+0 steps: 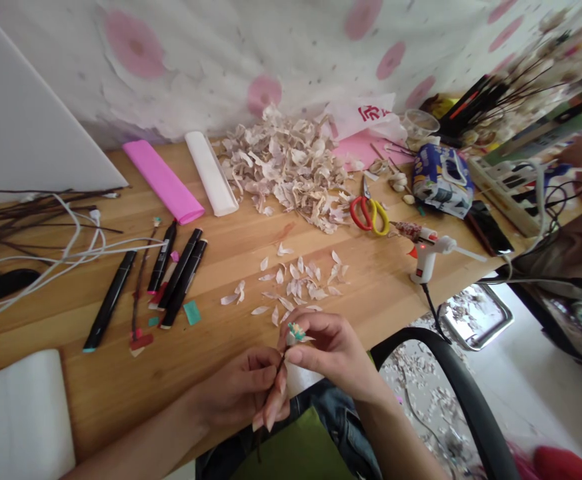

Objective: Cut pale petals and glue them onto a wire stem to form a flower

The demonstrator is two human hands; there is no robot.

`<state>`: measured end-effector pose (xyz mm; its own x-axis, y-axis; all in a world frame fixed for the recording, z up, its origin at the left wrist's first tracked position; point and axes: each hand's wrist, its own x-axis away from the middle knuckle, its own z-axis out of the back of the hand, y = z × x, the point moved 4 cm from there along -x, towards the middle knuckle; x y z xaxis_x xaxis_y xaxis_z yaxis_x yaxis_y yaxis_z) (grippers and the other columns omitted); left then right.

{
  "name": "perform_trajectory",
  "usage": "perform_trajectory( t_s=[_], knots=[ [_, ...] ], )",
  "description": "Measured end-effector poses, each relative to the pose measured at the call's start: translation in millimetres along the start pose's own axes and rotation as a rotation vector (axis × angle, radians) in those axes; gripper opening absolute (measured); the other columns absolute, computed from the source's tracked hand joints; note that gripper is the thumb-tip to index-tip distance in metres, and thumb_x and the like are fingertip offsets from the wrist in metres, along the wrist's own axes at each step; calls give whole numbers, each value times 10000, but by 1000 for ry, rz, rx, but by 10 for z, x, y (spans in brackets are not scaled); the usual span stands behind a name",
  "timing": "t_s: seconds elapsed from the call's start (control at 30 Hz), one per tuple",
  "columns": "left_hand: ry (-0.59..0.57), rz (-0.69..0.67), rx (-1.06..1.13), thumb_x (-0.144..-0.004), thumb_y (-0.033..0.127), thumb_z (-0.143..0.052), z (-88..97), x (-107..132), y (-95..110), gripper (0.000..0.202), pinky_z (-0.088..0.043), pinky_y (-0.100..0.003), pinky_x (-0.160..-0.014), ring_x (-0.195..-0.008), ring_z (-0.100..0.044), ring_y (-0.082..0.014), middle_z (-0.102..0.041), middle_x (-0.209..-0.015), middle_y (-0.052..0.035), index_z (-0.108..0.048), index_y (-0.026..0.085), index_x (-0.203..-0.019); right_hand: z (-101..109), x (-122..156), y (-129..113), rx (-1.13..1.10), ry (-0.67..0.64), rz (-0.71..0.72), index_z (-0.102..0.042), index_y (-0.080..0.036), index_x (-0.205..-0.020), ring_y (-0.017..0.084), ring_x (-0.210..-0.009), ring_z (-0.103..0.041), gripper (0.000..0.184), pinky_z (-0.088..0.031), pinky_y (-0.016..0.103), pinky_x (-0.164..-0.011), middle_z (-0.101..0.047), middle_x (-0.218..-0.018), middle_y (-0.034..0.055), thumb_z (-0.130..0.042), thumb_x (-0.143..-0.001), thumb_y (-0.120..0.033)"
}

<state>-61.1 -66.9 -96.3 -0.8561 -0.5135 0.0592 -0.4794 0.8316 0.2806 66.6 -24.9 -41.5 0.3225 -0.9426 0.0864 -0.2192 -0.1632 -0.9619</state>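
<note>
My left hand (243, 390) is closed round a thin dark stem (277, 377) at the table's front edge. My right hand (328, 347) pinches the small flower bud (297, 332) at the top of that stem, pale petals with a teal centre. Several loose cut petals (298, 280) lie on the wooden table (121, 373) just beyond my fingers. A big heap of petals (291, 167) sits farther back.
Black markers (178, 273) and a twig lie to the left with white cables (75, 250). Pink crepe roll (163, 181) and white roll (211, 173) at the back. Scissors (369, 213), glue gun (425, 257), wipes pack (441, 180) at right. Chair arm (451, 373) at right.
</note>
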Motion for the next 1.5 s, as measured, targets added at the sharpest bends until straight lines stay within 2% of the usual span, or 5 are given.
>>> perform_trajectory(
  t_s=[0.43, 0.73, 1.13, 1.27, 1.5],
  knots=[
    [10, 10, -7, -930, 372, -689, 4, 3, 1, 245, -329, -225, -533, -355, -366, -55, -615, -503, 43, -681, 158, -810, -20, -24, -30, 42, -1, 20, -750, -214, -723, 155, -726, -605, 258, -462, 290, -712, -676, -750, 6, -837, -813, -440],
    [-34, 39, -14, -905, 415, -707, -25, 4, -29, 348, -297, -238, -484, -333, -373, -61, -611, -470, 14, -668, 138, -699, -82, -7, 52, -113, 54, -99, -665, -205, -573, 125, -636, -554, 333, -429, 257, -601, -626, -675, -20, -937, -674, -368],
    [32, -4, 14, -936, 376, -677, -7, 24, -29, 263, -347, -228, -536, -328, -415, -49, -686, -543, 34, -673, 166, -778, -81, 24, 65, -111, 85, -73, -676, -217, -680, 148, -698, -594, 344, -476, 282, -678, -649, -740, -11, -941, -657, -435],
    [33, 17, -6, -945, 395, -661, 1, 33, -15, 277, -328, -229, -519, -318, -400, -48, -683, -538, 27, -677, 161, -797, -87, 13, 60, -114, 114, -58, -649, -215, -633, 139, -671, -568, 337, -470, 272, -651, -628, -703, -15, -894, -732, -425],
    [24, 27, -34, -949, 414, -653, 49, 53, -7, 279, -269, -222, -477, -319, -397, -40, -689, -560, 23, -684, 158, -841, -70, -7, 118, -126, 162, -94, -593, -222, -582, 132, -630, -540, 386, -462, 256, -596, -607, -669, -20, -913, -699, -403]
  ],
)
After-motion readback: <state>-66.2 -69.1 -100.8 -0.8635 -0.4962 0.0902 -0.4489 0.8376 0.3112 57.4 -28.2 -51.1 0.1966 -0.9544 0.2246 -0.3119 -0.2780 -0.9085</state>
